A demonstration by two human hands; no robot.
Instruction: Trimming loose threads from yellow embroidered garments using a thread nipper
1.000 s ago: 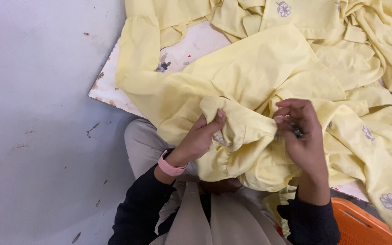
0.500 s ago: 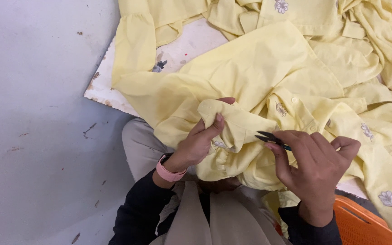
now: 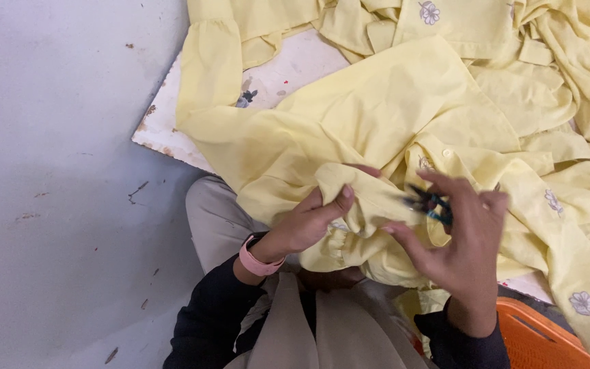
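A pale yellow garment (image 3: pixel 404 116) lies bunched over my lap and over a white board. My left hand (image 3: pixel 312 222), with a pink band on its wrist, pinches a gathered fold of that fabric between thumb and fingers. My right hand (image 3: pixel 455 239) hovers just right of the fold, fingers spread, with a small dark thread clipper (image 3: pixel 428 202) held against its fingers; the tool is blurred. The clipper's tips point left toward the pinched fold.
More yellow garments with embroidered flowers (image 3: pixel 568 82) are heaped at the upper right. The white board (image 3: pixel 172 137) has a chipped edge and sits on a grey floor (image 3: pixel 56 191). An orange crate (image 3: pixel 541 338) shows at the lower right.
My right hand drew back from the fabric and opened its fingers, bringing the clipper into sight, then moved left again toward the fold. My left hand kept its pinch.
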